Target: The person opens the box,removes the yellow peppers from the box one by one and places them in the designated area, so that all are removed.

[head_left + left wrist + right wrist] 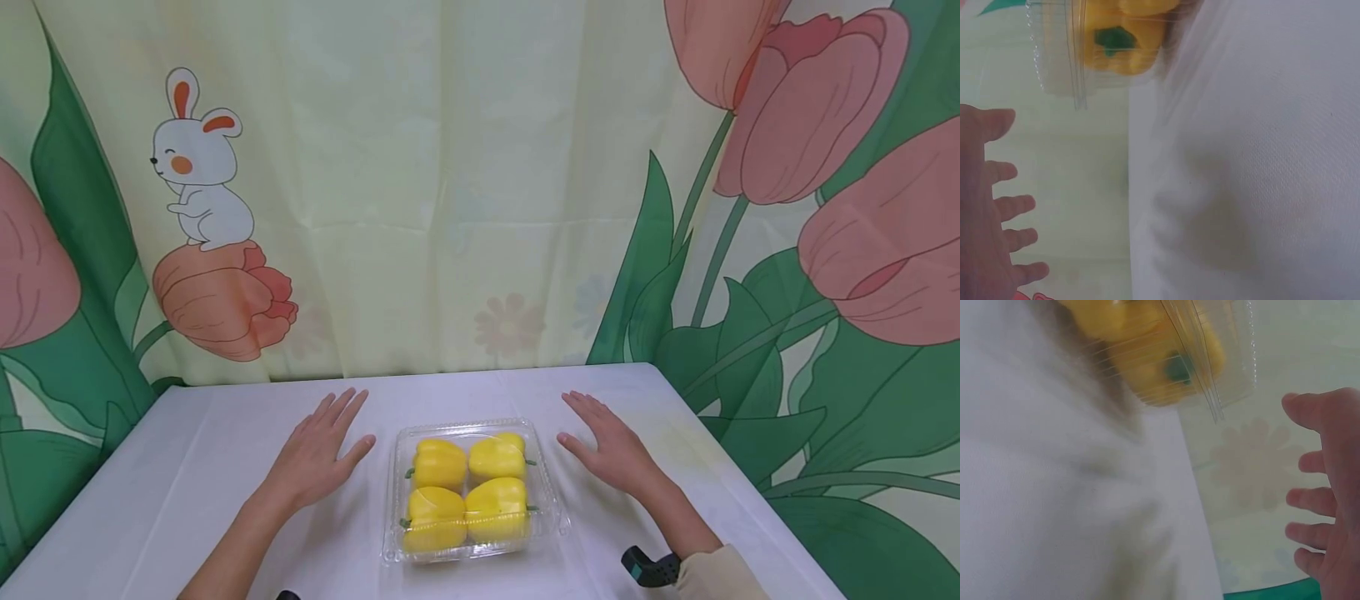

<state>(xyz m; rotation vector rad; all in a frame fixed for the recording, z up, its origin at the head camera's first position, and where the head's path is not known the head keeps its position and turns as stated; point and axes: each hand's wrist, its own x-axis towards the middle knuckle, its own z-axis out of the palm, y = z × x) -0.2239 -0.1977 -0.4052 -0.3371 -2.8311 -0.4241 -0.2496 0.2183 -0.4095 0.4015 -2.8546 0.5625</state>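
Note:
A clear plastic clamshell box [551, 500] sits on the white table, its lid down over several yellow bell peppers [498, 508] with green stems. To the left of the box hovers my left hand [318, 454], fingers straight, holding nothing. My right hand [611, 450] is held at the other side, also with straight fingers and apart from the box. In the left wrist view, the box's side [1060, 56] stands beyond the thumb, not touched. The right wrist view likewise shows a gap between the thumb and the box [1232, 356].
The table [225, 450] is covered with a white cloth, its far edge close to a curtain [450, 183] printed with tulips and a rabbit. A black band [651, 568] is worn on the right wrist.

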